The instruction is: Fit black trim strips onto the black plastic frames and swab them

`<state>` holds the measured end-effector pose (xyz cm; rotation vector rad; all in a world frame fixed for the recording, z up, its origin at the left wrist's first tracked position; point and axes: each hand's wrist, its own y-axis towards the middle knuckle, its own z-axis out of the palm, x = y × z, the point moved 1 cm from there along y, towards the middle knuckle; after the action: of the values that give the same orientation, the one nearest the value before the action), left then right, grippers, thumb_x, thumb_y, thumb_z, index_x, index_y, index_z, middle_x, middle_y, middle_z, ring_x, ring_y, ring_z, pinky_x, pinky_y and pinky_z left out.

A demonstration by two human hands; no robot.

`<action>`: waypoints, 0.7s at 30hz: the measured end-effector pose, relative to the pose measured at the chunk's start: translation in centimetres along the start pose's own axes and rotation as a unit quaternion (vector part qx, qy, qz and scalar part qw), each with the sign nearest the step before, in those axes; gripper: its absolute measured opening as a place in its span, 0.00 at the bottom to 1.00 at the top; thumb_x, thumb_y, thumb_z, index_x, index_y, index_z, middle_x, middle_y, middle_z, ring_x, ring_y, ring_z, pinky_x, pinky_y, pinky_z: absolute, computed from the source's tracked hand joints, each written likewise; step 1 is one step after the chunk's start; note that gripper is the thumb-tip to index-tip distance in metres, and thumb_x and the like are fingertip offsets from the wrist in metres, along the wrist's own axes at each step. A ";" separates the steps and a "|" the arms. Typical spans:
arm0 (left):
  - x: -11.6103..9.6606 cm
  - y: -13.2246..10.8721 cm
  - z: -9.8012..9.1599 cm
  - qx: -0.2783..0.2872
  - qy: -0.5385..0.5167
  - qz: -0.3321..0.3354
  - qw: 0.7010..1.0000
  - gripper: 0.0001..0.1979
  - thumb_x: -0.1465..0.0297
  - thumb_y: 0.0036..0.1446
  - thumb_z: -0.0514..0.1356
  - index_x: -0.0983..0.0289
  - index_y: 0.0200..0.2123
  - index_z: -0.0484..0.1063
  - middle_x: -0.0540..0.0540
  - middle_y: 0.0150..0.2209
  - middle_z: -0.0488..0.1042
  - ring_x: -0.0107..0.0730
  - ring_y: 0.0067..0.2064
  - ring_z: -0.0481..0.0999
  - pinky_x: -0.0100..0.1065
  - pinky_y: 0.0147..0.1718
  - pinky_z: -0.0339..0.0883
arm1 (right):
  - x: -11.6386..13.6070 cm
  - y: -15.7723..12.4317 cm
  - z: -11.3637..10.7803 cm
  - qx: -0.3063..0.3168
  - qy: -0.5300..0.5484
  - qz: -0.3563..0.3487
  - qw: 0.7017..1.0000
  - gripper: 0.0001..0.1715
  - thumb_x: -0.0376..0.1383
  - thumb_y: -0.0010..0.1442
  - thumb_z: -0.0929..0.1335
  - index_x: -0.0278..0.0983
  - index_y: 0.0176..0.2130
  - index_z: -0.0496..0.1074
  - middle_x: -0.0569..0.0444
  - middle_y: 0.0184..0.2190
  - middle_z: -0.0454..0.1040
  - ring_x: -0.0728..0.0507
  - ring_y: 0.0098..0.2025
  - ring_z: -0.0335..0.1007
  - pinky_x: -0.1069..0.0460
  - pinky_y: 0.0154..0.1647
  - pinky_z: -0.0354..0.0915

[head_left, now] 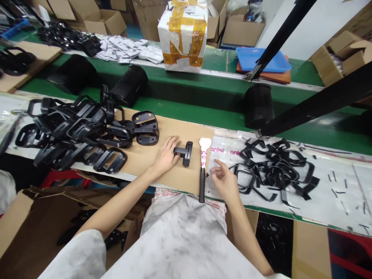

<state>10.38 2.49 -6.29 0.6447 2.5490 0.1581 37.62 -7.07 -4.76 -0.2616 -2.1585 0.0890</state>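
On the cardboard (pixel 168 178), towards its right edge, 1 T-shaped part (pixel 186 153) lies crossbar front-to-back, its stem at the left hand (pixel 166 155), whose grip I cannot tell, while the half-open, seemingly empty right hand (pixel 225 180) is farther, across the hammer (pixel 202 178).

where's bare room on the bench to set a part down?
Free: cardboard nearest the person, between left hand and hammer, below the T-shaped part; also green belt between the middle black unit and the right-hand one. Crowded: bracket pile left, frame heap beyond the right hand.
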 end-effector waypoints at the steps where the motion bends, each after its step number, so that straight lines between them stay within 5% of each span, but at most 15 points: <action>1: 0.1 0.0 0.1 -0.001 0.001 -0.001 1.000 0.24 0.71 0.66 0.56 0.65 0.64 0.66 0.65 0.71 0.64 0.51 0.75 0.58 0.55 0.74 0.54 | 0.4 -0.3 0.4 -0.002 -0.030 -0.014 0.999 0.33 0.42 0.60 0.69 0.37 0.63 0.71 0.49 0.43 0.82 0.42 0.34 0.77 0.45 0.45 0.73; 6: 0.1 0.0 0.1 0.000 0.007 -0.004 1.000 0.25 0.70 0.66 0.55 0.66 0.66 0.65 0.67 0.72 0.63 0.51 0.75 0.58 0.56 0.75 0.54 | 2.4 -0.2 2.1 -0.008 -0.108 -0.024 0.994 0.30 0.42 0.54 0.74 0.38 0.55 0.74 0.46 0.47 0.77 0.35 0.47 0.76 0.41 0.50 0.71; 10: 0.0 0.1 0.0 0.007 0.008 -0.011 1.000 0.25 0.69 0.66 0.56 0.66 0.65 0.66 0.66 0.72 0.63 0.51 0.75 0.58 0.57 0.75 0.54 | 1.6 1.6 1.0 0.040 0.103 0.077 0.991 0.20 0.38 0.47 0.72 0.38 0.42 0.73 0.56 0.31 0.74 0.43 0.32 0.73 0.50 0.34 0.69; 14: 0.0 0.1 0.0 0.010 0.012 -0.010 1.000 0.25 0.68 0.66 0.56 0.66 0.66 0.67 0.66 0.72 0.63 0.51 0.75 0.58 0.55 0.75 0.53 | 0.6 1.1 -1.2 0.092 0.193 0.111 0.971 0.18 0.44 0.51 0.69 0.38 0.41 0.71 0.61 0.24 0.70 0.50 0.15 0.59 0.53 0.15 0.59; 17: 0.0 0.0 0.0 0.008 0.015 -0.008 1.000 0.26 0.68 0.67 0.55 0.66 0.67 0.65 0.66 0.73 0.62 0.50 0.76 0.58 0.55 0.75 0.53 | 0.4 -1.0 -2.2 0.121 0.305 0.145 0.933 0.22 0.48 0.56 0.70 0.37 0.44 0.73 0.64 0.23 0.66 0.55 0.11 0.47 0.56 0.09 0.47; 21: -0.2 0.0 0.4 0.005 0.024 -0.018 1.000 0.27 0.69 0.68 0.54 0.68 0.69 0.63 0.66 0.74 0.62 0.49 0.76 0.57 0.54 0.75 0.51 | 0.2 -3.5 -1.8 0.150 0.435 0.198 0.866 0.32 0.54 0.60 0.74 0.36 0.54 0.74 0.63 0.23 0.69 0.56 0.11 0.50 0.58 0.10 0.47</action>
<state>10.69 2.41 -6.52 0.6046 2.6071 0.1503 38.46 -10.53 -2.94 -0.4554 -1.1444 0.4494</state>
